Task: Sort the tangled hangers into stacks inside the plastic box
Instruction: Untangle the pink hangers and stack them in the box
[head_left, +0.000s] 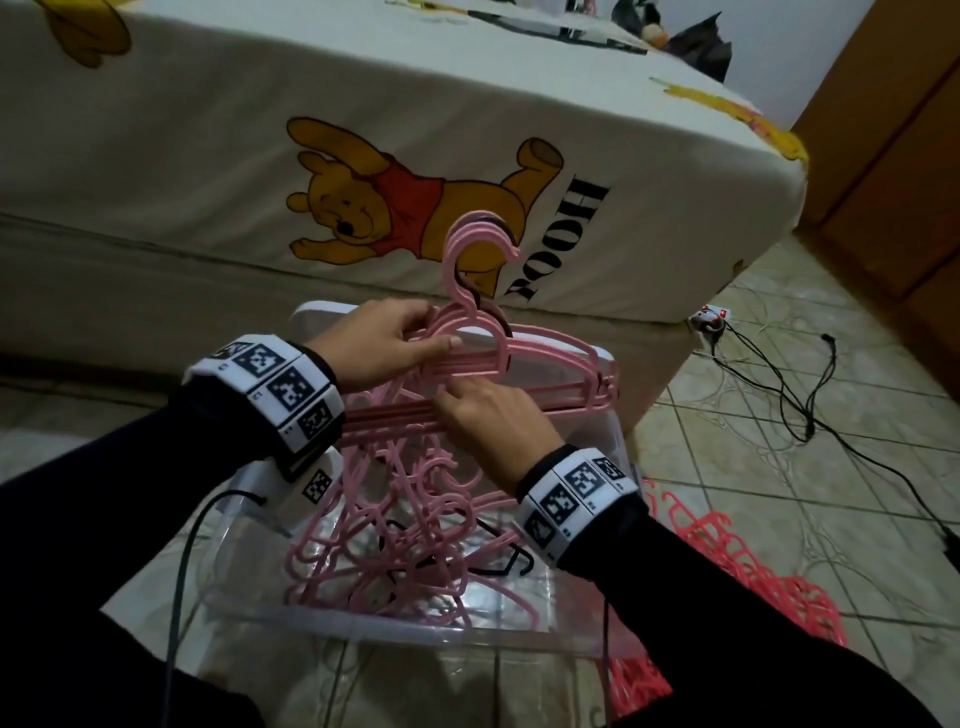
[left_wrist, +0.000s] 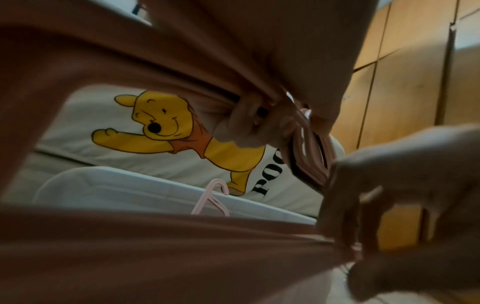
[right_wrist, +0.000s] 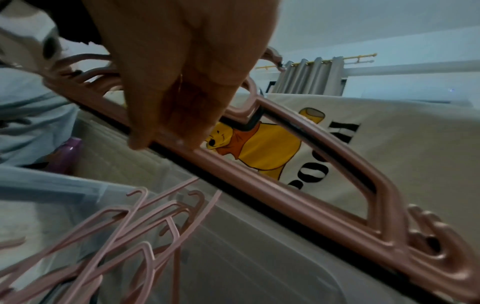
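A bundle of pink hangers (head_left: 524, 364) is held above the plastic box (head_left: 415, 626), hooks stacked together and pointing up toward the bed (head_left: 311, 171) behind the box, the long bottom bars running level from left to right over the box's far half. A dark hanger seems to sit inside the bundle, showing only as a black edge behind the pink necks; how many hangers the bundle holds cannot be counted. The left hand (head_left: 382, 345) grips the bundle at the left shoulder just under the hooks, thumb on the near side and fingers curled behind. The right hand (head_left: 491, 415) has its fingertips closed on the bottom bars near their middle; the wrist view shows the fingers pinched on the bar. Below the bundle, inside the box, lies a tangle of loose pink hangers (head_left: 395, 535) with a black hanger (head_left: 498, 564) partly buried in it. A red basket (head_left: 743, 571) sits on the tiled floor right of the box, its near part hidden by the right sleeve. Cables (head_left: 789, 395) trail across the floor beyond it.
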